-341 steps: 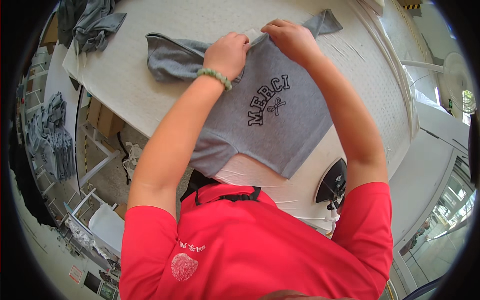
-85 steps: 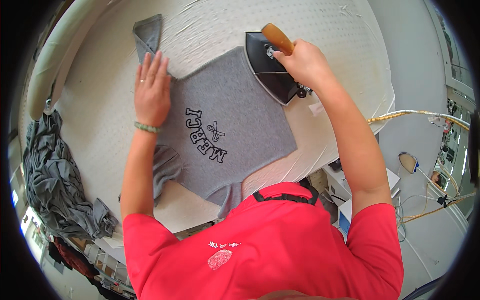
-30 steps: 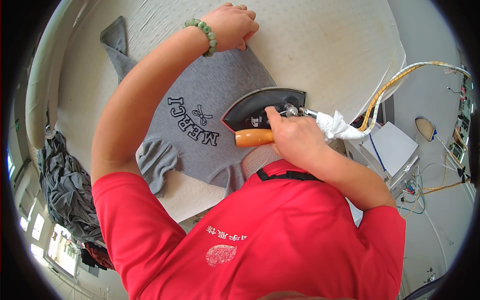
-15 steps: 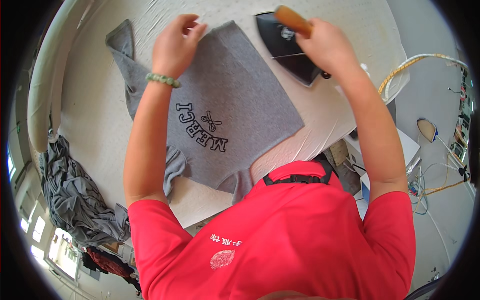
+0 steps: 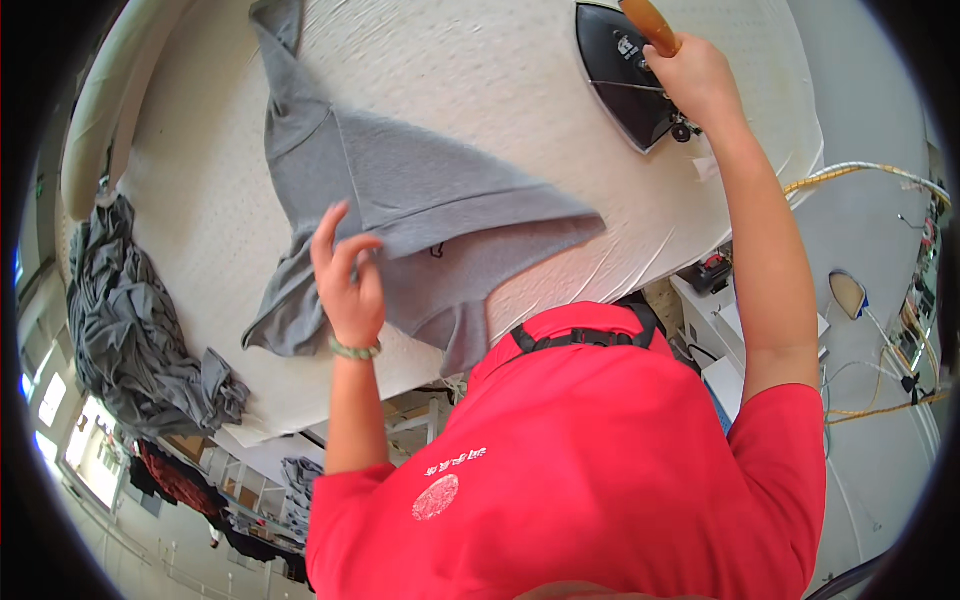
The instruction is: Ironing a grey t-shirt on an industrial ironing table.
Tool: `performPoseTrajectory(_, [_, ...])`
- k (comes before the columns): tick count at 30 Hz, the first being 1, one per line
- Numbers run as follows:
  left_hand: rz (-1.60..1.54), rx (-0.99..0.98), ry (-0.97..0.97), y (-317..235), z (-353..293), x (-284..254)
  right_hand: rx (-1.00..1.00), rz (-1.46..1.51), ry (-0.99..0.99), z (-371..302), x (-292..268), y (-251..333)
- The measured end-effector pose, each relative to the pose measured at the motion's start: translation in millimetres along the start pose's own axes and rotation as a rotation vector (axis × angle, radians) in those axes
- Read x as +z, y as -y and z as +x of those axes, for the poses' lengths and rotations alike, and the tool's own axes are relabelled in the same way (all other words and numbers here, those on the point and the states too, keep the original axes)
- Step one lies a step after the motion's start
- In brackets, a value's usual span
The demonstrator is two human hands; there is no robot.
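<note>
A grey sweatshirt (image 5: 385, 180) lies partly doubled over on the pale padded ironing table (image 5: 440, 60). Its far part is turned down toward me, covering nearly all of the chest print; only a small black piece of print shows below the fold. Over the near left part of the garment is my left hand (image 5: 350, 285), fingers apart and slightly blurred, with nothing in it. Whether it touches the cloth I cannot tell. At the far right my right hand (image 5: 697, 80) grips the orange-brown handle of a black iron (image 5: 620, 85), which stays off the sweatshirt.
Crumpled grey garments (image 5: 140, 330) are heaped along the table's left edge. A pale padded roll (image 5: 115, 100) runs along the far left. White and yellow hoses (image 5: 865, 172) loop at the right, above a white cabinet (image 5: 715, 310) beside me.
The sweatshirt went from lying flat with its print showing to being folded over toward me. My left hand came nearer and released the cloth edge. The iron moved right, still in my right hand.
</note>
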State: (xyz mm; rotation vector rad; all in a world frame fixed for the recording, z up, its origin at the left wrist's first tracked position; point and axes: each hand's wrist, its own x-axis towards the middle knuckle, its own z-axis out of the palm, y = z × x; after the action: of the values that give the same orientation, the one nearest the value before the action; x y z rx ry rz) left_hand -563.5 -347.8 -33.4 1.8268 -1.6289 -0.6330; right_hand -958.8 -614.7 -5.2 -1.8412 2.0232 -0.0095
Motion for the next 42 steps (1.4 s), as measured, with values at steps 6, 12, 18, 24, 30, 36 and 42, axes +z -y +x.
performPoseTrajectory(6, [-0.323,-0.851,-0.596,7,-159,26,-0.088,-0.052,-0.007,11,5,-10])
performPoseTrajectory(12, [-0.505,-0.963,-0.534,-20,-168,65,-0.028,0.034,0.121,16,-1,-4])
performPoseTrajectory(18, [-0.59,-0.766,-0.599,-35,-95,79,-0.205,0.008,0.141,12,0,-9])
performPoseTrajectory(24, [0.274,-0.753,-0.458,-24,-22,82,-0.259,0.002,0.38,-32,-7,11])
performPoseTrajectory(30, [0.287,-0.615,-0.438,2,-12,65,-0.615,-0.208,0.28,-106,6,84])
performPoseTrajectory(36, [0.302,-0.679,-0.327,3,-15,63,-0.713,-0.3,0.44,-143,51,189])
performPoseTrajectory(42, [0.145,-0.697,-0.405,3,-50,53,-0.823,-0.322,0.439,-150,77,228])
